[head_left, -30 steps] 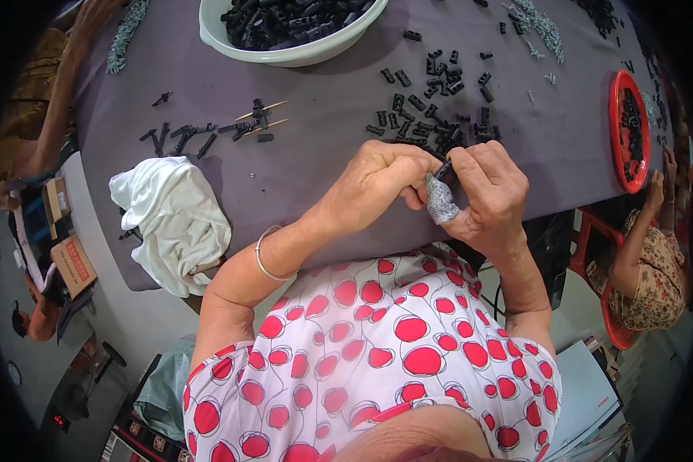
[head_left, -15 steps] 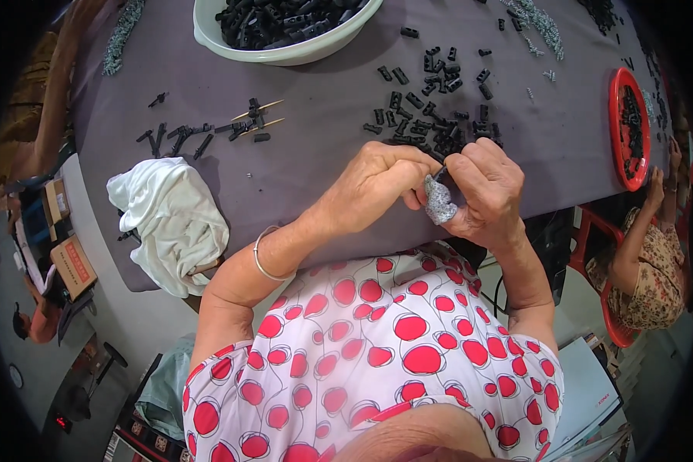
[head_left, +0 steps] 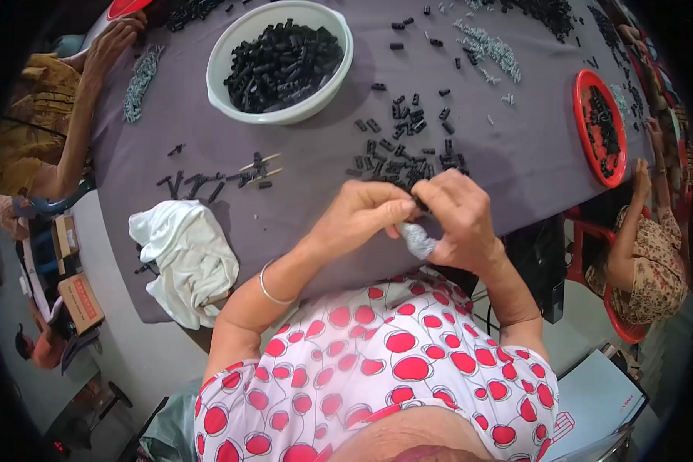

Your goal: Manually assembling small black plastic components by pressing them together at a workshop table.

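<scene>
My two hands meet over the table's near edge, in front of a heap of small black plastic parts (head_left: 408, 165). My left hand (head_left: 362, 215) is closed, its thumb and forefinger pinching a small black plastic part (head_left: 420, 205), mostly hidden by fingers. On the other side my right hand (head_left: 463, 219) is closed with curled fingers at the same part. A grey speckled wad (head_left: 418, 241) sticks out below, against my right hand's thumb side; whether it is cloth or a wrapping I cannot tell.
A white bowl (head_left: 214, 86) full of black parts stands at the back. A white cloth (head_left: 189, 258) lies left, near wooden sticks (head_left: 276, 172) and black pieces. Small silvery screws (head_left: 493, 55) lie far right, by a red tray (head_left: 581, 123). Co-workers sit at both sides.
The view has shifted, so the bowl now shows whole and the table things sit lower. My hands stay together at the black part, with the left thumb now stretched along it.
</scene>
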The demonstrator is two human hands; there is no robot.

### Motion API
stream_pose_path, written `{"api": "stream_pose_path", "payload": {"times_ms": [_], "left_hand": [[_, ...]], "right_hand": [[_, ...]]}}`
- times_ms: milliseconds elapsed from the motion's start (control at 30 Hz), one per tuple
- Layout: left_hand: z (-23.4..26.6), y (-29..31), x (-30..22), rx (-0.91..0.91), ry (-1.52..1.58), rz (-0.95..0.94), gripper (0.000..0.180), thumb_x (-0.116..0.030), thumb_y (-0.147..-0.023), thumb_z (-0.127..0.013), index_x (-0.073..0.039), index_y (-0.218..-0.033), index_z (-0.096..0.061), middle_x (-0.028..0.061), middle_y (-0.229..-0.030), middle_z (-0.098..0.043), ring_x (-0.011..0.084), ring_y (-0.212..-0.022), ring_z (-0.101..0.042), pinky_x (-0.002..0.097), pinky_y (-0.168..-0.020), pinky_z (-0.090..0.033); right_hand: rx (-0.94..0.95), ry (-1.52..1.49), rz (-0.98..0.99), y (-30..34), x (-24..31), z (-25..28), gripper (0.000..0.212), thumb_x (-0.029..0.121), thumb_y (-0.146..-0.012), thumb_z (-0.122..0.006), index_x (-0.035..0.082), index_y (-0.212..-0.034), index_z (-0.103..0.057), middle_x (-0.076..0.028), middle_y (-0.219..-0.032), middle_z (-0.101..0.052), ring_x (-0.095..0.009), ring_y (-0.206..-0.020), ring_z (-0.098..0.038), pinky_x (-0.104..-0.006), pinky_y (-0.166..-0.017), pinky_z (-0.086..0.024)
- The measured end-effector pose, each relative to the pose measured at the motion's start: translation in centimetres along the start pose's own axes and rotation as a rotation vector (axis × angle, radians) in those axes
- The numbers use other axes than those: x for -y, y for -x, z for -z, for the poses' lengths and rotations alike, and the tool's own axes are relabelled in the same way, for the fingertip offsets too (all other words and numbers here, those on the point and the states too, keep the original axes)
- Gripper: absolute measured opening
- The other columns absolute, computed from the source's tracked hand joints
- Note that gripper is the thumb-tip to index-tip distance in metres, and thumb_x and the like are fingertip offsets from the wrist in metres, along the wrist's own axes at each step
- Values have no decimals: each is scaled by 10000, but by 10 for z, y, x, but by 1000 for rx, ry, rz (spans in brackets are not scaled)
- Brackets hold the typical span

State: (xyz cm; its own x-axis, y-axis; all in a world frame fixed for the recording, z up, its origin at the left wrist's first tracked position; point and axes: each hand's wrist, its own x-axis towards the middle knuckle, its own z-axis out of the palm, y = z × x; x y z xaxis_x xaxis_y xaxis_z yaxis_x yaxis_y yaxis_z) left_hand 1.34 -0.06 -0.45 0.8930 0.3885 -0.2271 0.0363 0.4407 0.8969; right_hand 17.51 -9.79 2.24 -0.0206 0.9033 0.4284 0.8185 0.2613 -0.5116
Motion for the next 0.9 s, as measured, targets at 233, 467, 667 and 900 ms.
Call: {"api": "stream_pose_path", "payload": {"times_ms": [233, 467, 667, 900], "left_hand": [[-1, -4, -6, -37, 33, 32, 298, -231, -919, -586, 47, -963, -684, 69, -795, -669, 96, -686, -605, 230, -627, -507], [2, -4, -5, -40, -4, 33, 296, -229, -895, -603, 40, -975, -694, 76, -831, -685, 97, -668, -609, 216, -624, -505], [1, -2, -3, -63, 55, 32, 293, -198, -894, -547, 66, -930, -669, 86, -819, -659, 128, -683, -615, 241, -636, -516], [5, -5, -2, -60, 234, 93, 350, -201, -882, -484, 115, -953, -616, 156, -857, -629, 217, -764, -632, 302, -669, -540]], "right_hand": [[-112, -62, -50, 9, 0, -3, 504, 100, -585, -751, 21, -1054, -583, -119, -962, -588, -310, -853, -583, -390, -710, -494], [-170, 0, -67, 12, 4, -17, 451, 63, -593, -687, 2, -1028, -586, -113, -959, -579, -300, -854, -570, -392, -721, -485], [-187, -156, -76, 14, 6, -19, 433, -30, -581, -648, -9, -1011, -603, -111, -893, -604, -263, -764, -588, -347, -637, -496], [-213, -211, -72, 16, -2, -22, 405, -17, -621, -714, -1, -1013, -614, -95, -842, -616, -226, -706, -591, -323, -606, -493]]}}
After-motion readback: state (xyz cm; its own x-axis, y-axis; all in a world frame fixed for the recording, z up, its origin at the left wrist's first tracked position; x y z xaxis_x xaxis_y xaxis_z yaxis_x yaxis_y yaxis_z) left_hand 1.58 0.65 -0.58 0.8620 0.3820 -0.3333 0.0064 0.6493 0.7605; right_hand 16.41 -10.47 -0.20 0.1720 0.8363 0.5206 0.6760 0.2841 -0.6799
